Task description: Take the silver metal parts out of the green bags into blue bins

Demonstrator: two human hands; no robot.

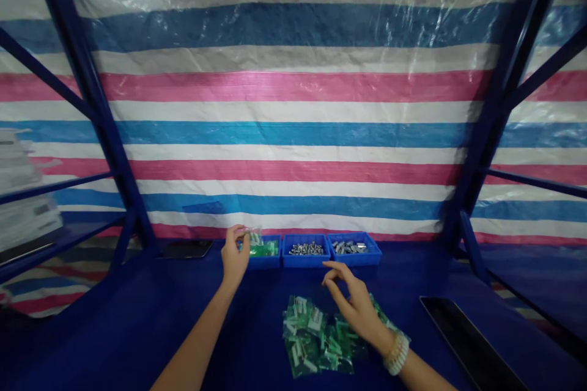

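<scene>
My left hand point(235, 256) is raised at the left blue bin point(266, 264), its thumb and fingers pinched on a small clear plastic bag point(254, 234). Green-backed packets point(266, 248) lie in that bin. My right hand point(355, 300) hovers above a pile of green plastic packets point(316, 342) with pale parts inside. Its fingers are loosely bent and apart, with nothing visible between them. The middle blue bin point(306, 261) holds small metal pieces point(306, 248). In the right blue bin point(358, 259) lie larger shiny metal pieces point(348, 247).
A dark flat device point(187, 249) lies at the back left of the blue table point(257, 330). A long black panel point(468, 336) lies on the right. Blue metal posts point(98, 110) frame a striped plastic sheet point(293, 134) behind the bins.
</scene>
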